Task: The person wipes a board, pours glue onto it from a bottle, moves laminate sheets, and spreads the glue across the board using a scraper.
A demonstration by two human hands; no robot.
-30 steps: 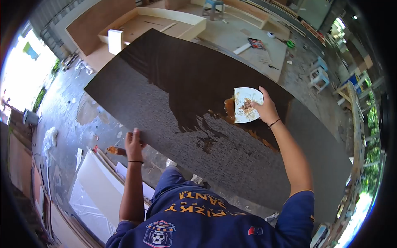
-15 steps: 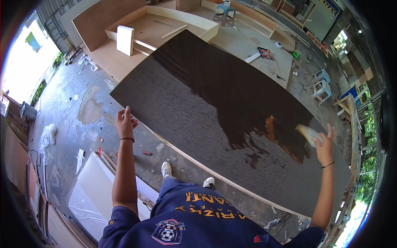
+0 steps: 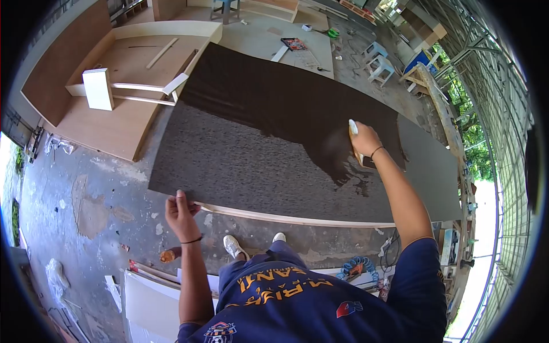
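Note:
A long dark panel (image 3: 240,157) with a pale wood front edge lies in front of me. A wet, dark brown, glue-like coating (image 3: 257,86) covers its far part, ending in a ragged edge. My right hand (image 3: 366,140) is closed on a flat spreader (image 3: 353,127), white on top and amber-smeared lower down, held against the wet area towards the panel's right. At the near left corner my left hand (image 3: 183,217) has its thumb up at the panel's edge, with its other fingers curled beside it. Those fingers are partly in shadow.
Behind the panel stands a curved wooden frame (image 3: 166,28) with a white block (image 3: 98,89). Stools (image 3: 380,68) are at the back right. White sheets (image 3: 148,303) and an amber bottle-like thing (image 3: 167,255) lie on the floor near my feet.
My right hand has moved left and away from me across the panel with the spreader. My left hand stays by the near left corner. The view has turned to the right.

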